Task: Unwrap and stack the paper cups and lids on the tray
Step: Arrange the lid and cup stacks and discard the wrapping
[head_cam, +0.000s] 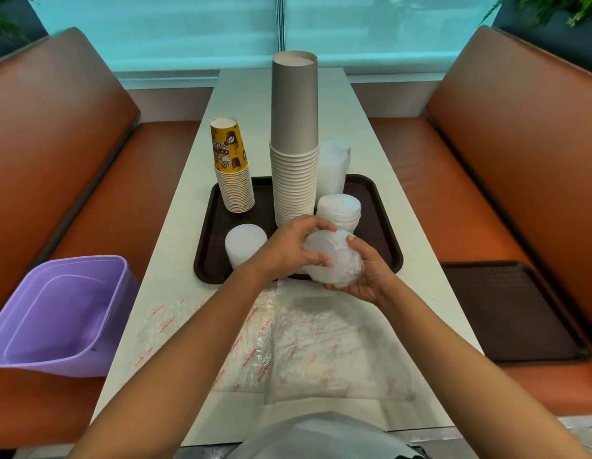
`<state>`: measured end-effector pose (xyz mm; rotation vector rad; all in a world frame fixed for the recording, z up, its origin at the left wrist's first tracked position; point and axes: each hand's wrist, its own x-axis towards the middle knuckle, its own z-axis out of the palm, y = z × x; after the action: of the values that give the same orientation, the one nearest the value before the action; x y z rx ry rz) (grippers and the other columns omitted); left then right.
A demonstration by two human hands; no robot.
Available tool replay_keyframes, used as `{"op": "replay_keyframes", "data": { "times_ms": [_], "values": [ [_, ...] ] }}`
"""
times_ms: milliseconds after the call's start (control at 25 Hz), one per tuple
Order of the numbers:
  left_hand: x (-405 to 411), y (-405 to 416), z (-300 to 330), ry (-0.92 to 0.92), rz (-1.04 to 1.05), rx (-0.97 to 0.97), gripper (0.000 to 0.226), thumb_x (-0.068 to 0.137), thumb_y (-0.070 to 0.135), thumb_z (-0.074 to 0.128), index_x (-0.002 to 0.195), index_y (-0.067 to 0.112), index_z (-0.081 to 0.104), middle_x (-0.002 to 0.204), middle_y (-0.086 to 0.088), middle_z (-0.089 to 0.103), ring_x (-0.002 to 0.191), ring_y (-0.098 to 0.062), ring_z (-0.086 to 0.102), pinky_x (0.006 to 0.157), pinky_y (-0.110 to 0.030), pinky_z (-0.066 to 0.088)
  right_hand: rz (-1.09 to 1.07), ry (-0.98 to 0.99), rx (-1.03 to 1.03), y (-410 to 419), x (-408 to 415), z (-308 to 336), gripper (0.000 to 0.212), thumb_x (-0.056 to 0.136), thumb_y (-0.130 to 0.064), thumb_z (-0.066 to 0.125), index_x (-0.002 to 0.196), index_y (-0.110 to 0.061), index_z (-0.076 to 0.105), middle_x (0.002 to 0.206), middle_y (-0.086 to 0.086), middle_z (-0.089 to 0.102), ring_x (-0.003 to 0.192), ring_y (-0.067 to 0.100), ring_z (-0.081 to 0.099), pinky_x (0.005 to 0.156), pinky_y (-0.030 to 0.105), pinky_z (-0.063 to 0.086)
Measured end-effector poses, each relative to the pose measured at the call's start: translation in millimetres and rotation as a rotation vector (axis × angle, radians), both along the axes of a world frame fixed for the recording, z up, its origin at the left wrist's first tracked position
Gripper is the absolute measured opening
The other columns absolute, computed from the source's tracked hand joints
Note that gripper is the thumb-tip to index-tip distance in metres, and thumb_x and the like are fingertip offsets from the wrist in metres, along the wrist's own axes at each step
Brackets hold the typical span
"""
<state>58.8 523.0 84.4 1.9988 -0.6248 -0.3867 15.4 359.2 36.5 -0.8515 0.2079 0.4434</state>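
Observation:
A dark brown tray (218, 260) lies on the white table. On it stand a tall stack of grey paper cups (294, 140), a shorter stack of yellow printed cups (233, 173), and piles of white lids at the left front (244, 243), the right (339, 208) and behind the grey cups (334, 164). Over the tray's near edge I hold a stack of white lids in clear plastic wrap (341, 263). My left hand (293, 245) grips its left end from above. My right hand (370, 271) cups it from below and to the right.
Empty clear wrappers with red print (307, 339) lie flat on the table near me. A purple plastic bin (62, 313) sits on the left bench. A second brown tray (509, 309) lies on the right bench. Orange-brown benches flank the narrow table.

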Motion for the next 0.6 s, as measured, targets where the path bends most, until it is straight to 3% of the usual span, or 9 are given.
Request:
{"op": "replay_keyframes", "data": {
  "times_ms": [80, 280, 400, 520, 600],
  "values": [
    [0, -2, 4, 0.032, 0.024, -0.025, 0.048, 0.071, 0.007, 0.079, 0.112, 0.02, 0.059, 0.119, 0.001, 0.054, 0.107, -0.012, 0.055, 0.077, -0.013, 0.051, -0.002, -0.001, 0.047, 0, 2, 4, 0.093, 0.028, -0.037, 0.095, 0.109, -0.009, 0.059, 0.091, 0.016, 0.071, 0.075, 0.029, 0.07, 0.057, 0.037, 0.057],
    [4, 7, 7, -0.094, 0.018, 0.013, 0.05, 0.068, 0.012, 0.082, 0.109, 0.027, 0.058, 0.115, 0.006, 0.051, 0.108, -0.01, 0.051, 0.089, -0.022, 0.048, -0.054, -0.007, 0.097, 6, 8, 4, 0.091, 0.038, -0.032, 0.094, 0.118, -0.011, 0.056, 0.099, 0.018, 0.069, 0.084, 0.032, 0.069, 0.061, 0.042, 0.058],
    [4, 12, 7, -0.141, 0.026, 0.081, 0.049, 0.068, 0.018, 0.082, 0.106, 0.028, 0.053, 0.108, 0.007, 0.049, 0.101, -0.01, 0.048, 0.082, -0.022, 0.043, -0.095, 0.04, 0.103, 8, 7, 0, 0.1, 0.029, -0.025, 0.094, 0.12, -0.011, 0.053, 0.099, 0.02, 0.067, 0.081, 0.033, 0.069, 0.057, 0.041, 0.057],
    [3, 14, 6, -0.058, 0.051, 0.024, 0.042, 0.076, 0.017, 0.077, 0.104, 0.022, 0.046, 0.099, 0.009, 0.051, 0.093, -0.008, 0.051, 0.077, -0.021, 0.047, -0.109, 0.047, 0.098, 7, 6, 2, 0.097, 0.022, -0.021, 0.094, 0.111, -0.01, 0.056, 0.085, 0.018, 0.07, 0.073, 0.032, 0.07, 0.054, 0.037, 0.057],
    [4, 15, 6, 0.019, 0.081, -0.018, 0.037, 0.083, 0.015, 0.069, 0.109, 0.022, 0.044, 0.103, 0.007, 0.051, 0.096, -0.01, 0.051, 0.081, -0.023, 0.048, -0.098, 0.033, 0.062, 6, 6, 3, 0.089, 0.027, -0.02, 0.091, 0.109, -0.011, 0.056, 0.086, 0.018, 0.069, 0.071, 0.031, 0.07, 0.052, 0.036, 0.057]
  ]
}}
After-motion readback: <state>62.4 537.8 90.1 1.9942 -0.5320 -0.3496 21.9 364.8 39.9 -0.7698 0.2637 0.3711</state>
